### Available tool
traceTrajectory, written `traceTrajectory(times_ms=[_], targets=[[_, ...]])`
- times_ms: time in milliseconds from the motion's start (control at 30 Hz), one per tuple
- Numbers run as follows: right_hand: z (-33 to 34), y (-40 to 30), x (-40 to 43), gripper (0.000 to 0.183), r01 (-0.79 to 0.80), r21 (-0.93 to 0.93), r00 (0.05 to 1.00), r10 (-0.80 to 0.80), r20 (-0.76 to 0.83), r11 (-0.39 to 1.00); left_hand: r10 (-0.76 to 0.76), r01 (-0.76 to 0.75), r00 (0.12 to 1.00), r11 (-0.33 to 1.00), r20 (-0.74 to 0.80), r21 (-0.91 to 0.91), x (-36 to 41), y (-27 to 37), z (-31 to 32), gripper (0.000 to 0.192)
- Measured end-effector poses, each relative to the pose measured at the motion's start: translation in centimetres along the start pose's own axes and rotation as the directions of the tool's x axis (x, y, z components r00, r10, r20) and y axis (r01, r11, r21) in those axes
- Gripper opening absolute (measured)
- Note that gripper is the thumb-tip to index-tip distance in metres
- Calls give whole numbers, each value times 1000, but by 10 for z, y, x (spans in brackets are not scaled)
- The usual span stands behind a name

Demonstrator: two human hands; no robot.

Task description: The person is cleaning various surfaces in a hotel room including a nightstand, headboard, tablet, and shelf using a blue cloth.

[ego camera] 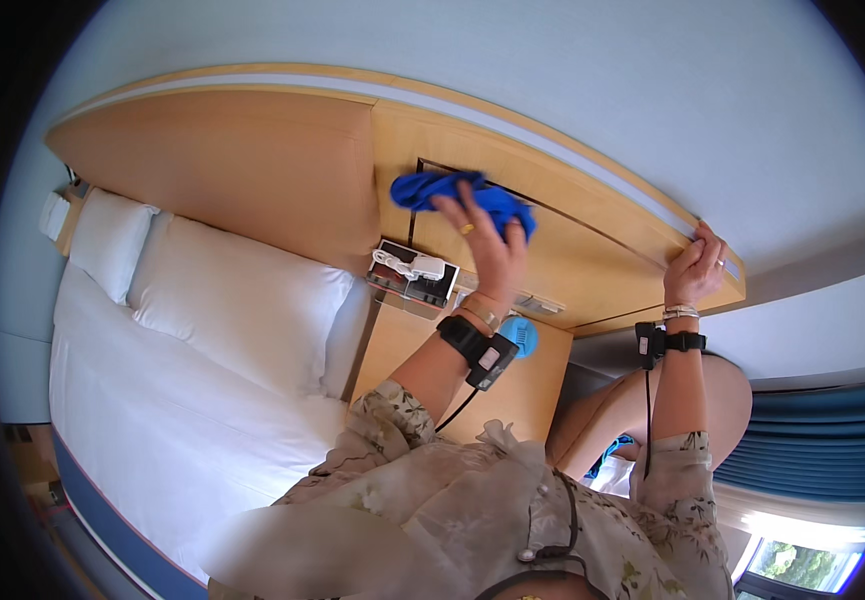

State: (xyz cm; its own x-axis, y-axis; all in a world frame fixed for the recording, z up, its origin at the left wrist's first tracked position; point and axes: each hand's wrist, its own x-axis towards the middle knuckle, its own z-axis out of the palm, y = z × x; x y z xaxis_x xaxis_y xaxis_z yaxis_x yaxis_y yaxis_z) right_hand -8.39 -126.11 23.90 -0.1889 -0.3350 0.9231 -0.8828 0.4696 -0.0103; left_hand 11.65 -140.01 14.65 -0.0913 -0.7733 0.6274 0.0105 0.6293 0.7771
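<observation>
My left hand (486,247), slightly blurred, holds a crumpled blue cloth (470,196) against the light wooden headboard panel (582,247), its fingers spread over the fabric. Dark grooves run across the panel behind the cloth. To the right, my right hand (695,271) has its fingers curled on the panel's top edge near its right end. Both wrists carry black strapped devices with cables. Below the cloth, a black box (395,289) holds a white charger (426,268) and its coiled cable.
A wooden bedside table (402,345) stands below the panel, with a round light-blue object (519,336) on it. The bed with white pillows (245,292) is at the left. A rounded tan chair (725,405) and blue curtains (815,442) are at the right.
</observation>
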Motion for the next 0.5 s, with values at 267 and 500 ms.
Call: traceTrajectory(times_ms=[267,500], targets=[[4,-1,0,12,36,0,999,-36,-25,999,643,-795,449,604,620,-50,-30,-4,51,51],[1,7,-3,11,106,52,994,-105,-34,993,555,-791,478,609,680,59,-6,-20,18,46]])
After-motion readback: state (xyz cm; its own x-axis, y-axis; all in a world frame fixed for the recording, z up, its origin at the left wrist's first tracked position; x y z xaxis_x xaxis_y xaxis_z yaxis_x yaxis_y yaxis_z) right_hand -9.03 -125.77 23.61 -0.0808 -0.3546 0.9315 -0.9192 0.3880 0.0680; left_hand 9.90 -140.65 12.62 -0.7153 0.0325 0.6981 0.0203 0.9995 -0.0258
